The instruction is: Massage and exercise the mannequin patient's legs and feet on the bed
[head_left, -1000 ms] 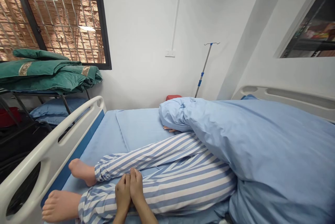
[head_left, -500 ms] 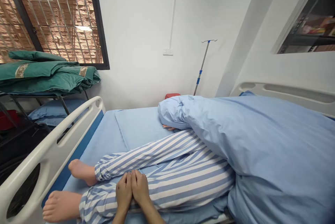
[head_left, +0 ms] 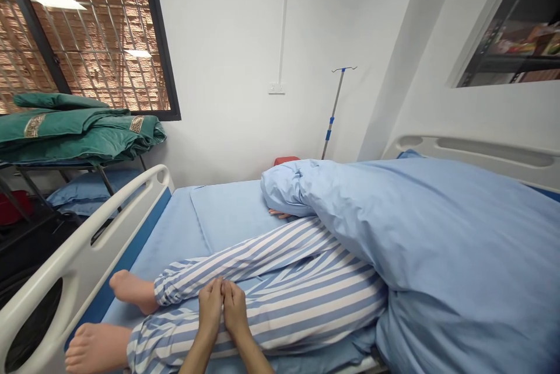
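My left hand (head_left: pixel 210 306) and my right hand (head_left: pixel 234 306) are side by side with their fingertips touching, backs towards me. Both are closed, the fingers curled and pressed together; the palms are hidden, so whether anything is inside does not show. They are over the lower legs in blue-and-white striped trousers (head_left: pixel 312 307) of a life-size figure lying on the bed. Its bare, smooth, doll-like feet, the near foot (head_left: pixel 98 346) and the far foot (head_left: pixel 133 291), stick out at left. A light-blue quilt (head_left: pixel 441 240) covers the upper body, and fingers (head_left: pixel 280 213) peek from beneath it.
A white footboard (head_left: pixel 109 219) stands at left and a headboard (head_left: pixel 420 143) at right. Blue sheeting (head_left: pixel 231 210) covers the mattress. An IV pole (head_left: pixel 335 111) stands by the wall behind. Green folded quilts (head_left: pixel 91 135) lie on a rack below the barred window (head_left: pixel 94 41).
The view shifts slightly. My hands stay over the lower legs, moving a little up and right, and their fingertips now tilt in towards each other. The figure and quilt look unmoved.
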A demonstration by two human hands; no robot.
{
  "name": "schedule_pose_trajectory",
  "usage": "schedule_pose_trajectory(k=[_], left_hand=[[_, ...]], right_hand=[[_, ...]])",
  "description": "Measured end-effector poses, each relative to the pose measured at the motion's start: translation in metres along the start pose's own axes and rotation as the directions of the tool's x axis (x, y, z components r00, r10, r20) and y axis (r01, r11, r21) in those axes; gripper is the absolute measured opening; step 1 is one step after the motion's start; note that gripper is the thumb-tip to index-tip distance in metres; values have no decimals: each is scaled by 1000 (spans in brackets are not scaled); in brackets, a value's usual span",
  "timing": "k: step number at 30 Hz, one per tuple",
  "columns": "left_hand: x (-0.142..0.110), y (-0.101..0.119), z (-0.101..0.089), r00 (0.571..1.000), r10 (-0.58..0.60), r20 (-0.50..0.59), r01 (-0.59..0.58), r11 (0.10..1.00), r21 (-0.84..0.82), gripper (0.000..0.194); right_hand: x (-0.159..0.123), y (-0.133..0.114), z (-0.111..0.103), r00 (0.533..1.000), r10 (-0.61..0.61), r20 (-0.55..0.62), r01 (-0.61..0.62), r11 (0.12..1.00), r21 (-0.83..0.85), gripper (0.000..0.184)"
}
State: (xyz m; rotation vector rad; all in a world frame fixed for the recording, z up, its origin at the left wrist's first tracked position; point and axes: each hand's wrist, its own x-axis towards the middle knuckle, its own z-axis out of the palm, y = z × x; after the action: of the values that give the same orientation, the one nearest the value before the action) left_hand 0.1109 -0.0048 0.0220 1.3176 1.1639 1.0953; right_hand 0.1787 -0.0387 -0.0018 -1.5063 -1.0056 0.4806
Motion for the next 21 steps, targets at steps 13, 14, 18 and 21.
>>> schedule_pose_trajectory(k=[13, 14, 18, 21], left_hand=[[-13, -26, 6, 987, 159, 15, -146, 857, 495, 35], [-13, -27, 6, 988, 152, 14, -139, 855, 500, 35], [-12, -29, 5, 987, 158, 28, -151, 862, 484, 34], [-13, -31, 5, 986, 157, 59, -166, 855, 491, 33]], right_hand=[[-29, -117, 111, 915, -210, 344, 205, 977, 52, 40], [-20, -99, 81, 951, -151, 272, 154, 988, 10, 40], [14, -43, -14, 1000, 14, 5, -14, 997, -76, 43], [22, -41, -26, 998, -58, 18, 59, 993, -107, 43]])
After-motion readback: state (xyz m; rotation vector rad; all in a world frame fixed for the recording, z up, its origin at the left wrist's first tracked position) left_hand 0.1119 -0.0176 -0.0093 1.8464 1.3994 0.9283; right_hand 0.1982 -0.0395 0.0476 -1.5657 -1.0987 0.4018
